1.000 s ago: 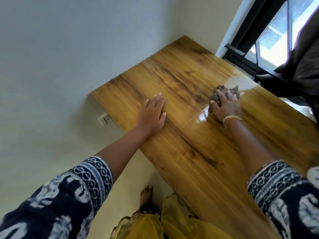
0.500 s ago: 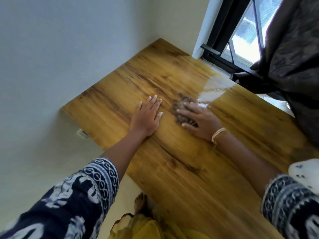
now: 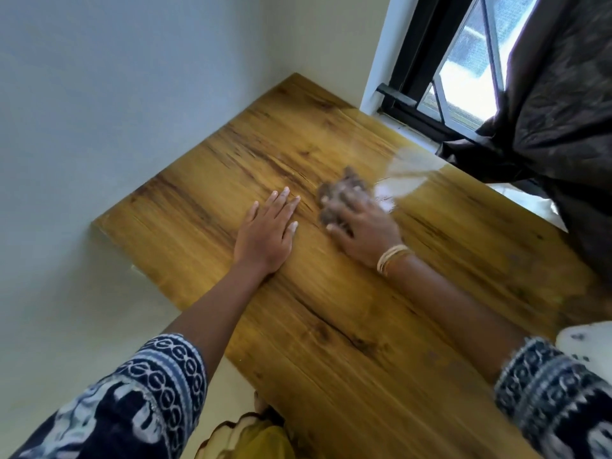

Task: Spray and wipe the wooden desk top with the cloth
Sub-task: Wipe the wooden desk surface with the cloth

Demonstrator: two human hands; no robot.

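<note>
Left hand (image 3: 266, 231) flat, grip wide, on tabletop (image 3: 364, 326) at frame centre; right hand (image 3: 362, 223) blurred, grip pressing cloth (image 3: 341, 190).

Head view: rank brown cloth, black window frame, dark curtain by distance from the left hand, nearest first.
From the left hand, flat on the wooden desk top:
1. Brown cloth, just to its right under the right hand.
2. Black window frame, far right corner.
3. Dark curtain, at the right edge beyond the frame.
</note>
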